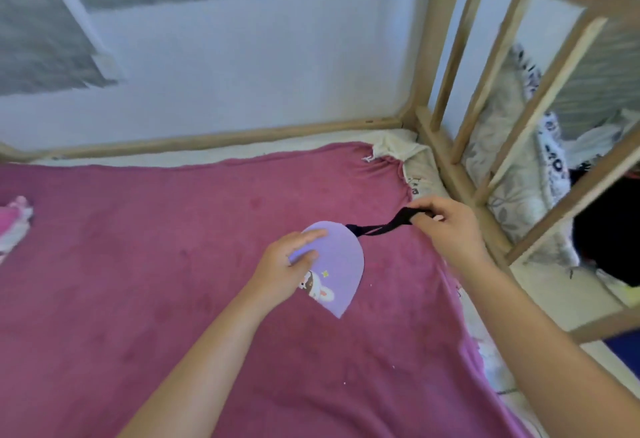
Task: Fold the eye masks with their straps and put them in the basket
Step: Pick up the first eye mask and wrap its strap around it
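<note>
a folded lilac fabric eye mask (341,264) with a small cartoon rabbit print lay on a magenta plush blanket (173,264) that covered the bed, a little right of the middle of the view. the left hand (287,264) pressed down on the mask's left part, its fingers (313,235) stretched flat over the fabric and the thumb laid across the lilac surface, so the hand was spread rather than clenched. from the mask's upper edge a black elastic strap (381,226) ran up and to the right, twisted and pulled taut. the right hand (446,226) gripped the far end of that strap, its fingers curled closed around the loop, just above the blanket near the bed's right edge. a pale wooden bed frame with upright slats (485,98) stood behind and to the right of the hand. at the far left edge of the blanket lay a pink and white fabric item (14,223), well apart from the mask and too blurred to identify.
</note>
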A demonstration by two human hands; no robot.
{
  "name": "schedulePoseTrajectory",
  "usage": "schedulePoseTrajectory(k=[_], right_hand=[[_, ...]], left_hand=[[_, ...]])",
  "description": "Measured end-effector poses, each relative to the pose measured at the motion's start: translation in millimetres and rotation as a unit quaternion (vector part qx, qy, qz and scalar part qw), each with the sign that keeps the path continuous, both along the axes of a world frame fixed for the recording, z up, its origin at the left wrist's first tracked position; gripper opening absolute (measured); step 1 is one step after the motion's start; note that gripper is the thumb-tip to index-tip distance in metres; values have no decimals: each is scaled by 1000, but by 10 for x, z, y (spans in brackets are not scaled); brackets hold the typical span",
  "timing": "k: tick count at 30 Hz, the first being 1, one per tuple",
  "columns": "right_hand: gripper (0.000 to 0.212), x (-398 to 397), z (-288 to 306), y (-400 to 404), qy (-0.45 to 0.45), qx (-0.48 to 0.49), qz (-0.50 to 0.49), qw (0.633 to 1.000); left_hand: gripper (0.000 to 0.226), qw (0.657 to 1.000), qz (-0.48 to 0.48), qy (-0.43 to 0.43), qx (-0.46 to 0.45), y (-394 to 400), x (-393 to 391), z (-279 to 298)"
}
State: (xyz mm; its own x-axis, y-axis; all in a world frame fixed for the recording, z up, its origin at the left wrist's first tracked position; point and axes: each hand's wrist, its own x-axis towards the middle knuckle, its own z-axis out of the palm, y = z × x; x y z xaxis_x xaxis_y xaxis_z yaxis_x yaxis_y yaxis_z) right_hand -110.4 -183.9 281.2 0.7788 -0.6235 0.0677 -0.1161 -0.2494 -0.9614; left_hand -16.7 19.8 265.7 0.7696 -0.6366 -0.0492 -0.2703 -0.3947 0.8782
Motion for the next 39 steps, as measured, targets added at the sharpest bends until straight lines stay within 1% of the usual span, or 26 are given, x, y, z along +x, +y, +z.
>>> schedulePoseTrajectory(k=[2,3,4,6,7,9,11,13,14,15,16,17,18,19,20,21,22,24,26,29,31,32,34,36,38,39], right_hand=[[36,-172,225,57,-36,110,12,993],[36,-264,312,77,-45,143,26,988],[34,-359,400,100,-43,144,48,987],[30,-563,541,178,-32,105,97,989],[28,-652,595,233,-43,98,122,987],[22,-803,675,333,-102,138,179,969],[24,-926,786,412,-175,214,246,929],[28,-1023,924,516,-255,303,346,851],[26,-1050,988,592,-294,340,366,815],[27,-1049,1038,646,-322,367,345,802],[34,-1039,1096,697,-328,355,292,825],[46,-1016,1131,727,-313,284,211,881],[54,-1002,1164,750,-268,144,118,945],[53,-982,1193,766,-186,-19,50,981],[48,-963,1193,762,-87,-146,23,985],[42,-957,1165,738,11,-224,25,974],[36,-959,1117,729,89,-253,45,962],[24,-977,1010,780,171,-225,82,956],[11,-999,929,875,191,-162,97,963],[28,-1067,889,1055,191,46,144,970],[33,-1105,891,1148,160,172,183,955],[34,-1118,897,1185,138,210,195,948],[34,-1133,892,1234,109,232,201,945],[30,-1143,884,1259,84,214,170,958],[30,-1146,875,1247,42,195,123,972],[28,-1148,864,1231,22,186,101,977]], left_hand=[[41,1000,-12,-14,0,159,-129,196],[43,1000,-14,-20,0,246,-192,277],[45,999,-14,-30,-2,327,-247,353],[45,999,-4,-52,-10,475,-357,482],[45,998,4,-64,-16,537,-405,535],[46,996,18,-86,-20,618,-494,621],[47,994,21,-109,-14,660,-587,677],[47,992,20,-126,-12,690,-701,722],[47,991,15,-134,-14,701,-761,747],[47,990,11,-140,-20,713,-825,769],[47,989,9,-143,-31,723,-890,797],[46,989,11,-143,-46,732,-955,835],[46,988,17,-142,-63,735,-1017,882],[45,986,27,-143,-83,741,-1074,930],[45,983,42,-149,-103,747,-1125,975],[45,978,60,-155,-123,756,-1168,1013],[44,973,78,-162,-141,765,-1201,1041],[43,966,97,-178,-160,790,-1245,1054],[50,961,100,-202,-161,803,-1287,1042],[58,962,81,-198,-168,804,-1319,1036],[49,966,43,-182,-178,795,-1295,1030],[52,968,23,-178,-175,788,-1284,1019],[58,972,-9,-162,-168,782,-1280,989],[69,979,-26,-138,-148,786,-1288,963],[77,984,-7,-134,-120,776,-1316,938],[75,987,10,-117,-110,774,-1319,907]])
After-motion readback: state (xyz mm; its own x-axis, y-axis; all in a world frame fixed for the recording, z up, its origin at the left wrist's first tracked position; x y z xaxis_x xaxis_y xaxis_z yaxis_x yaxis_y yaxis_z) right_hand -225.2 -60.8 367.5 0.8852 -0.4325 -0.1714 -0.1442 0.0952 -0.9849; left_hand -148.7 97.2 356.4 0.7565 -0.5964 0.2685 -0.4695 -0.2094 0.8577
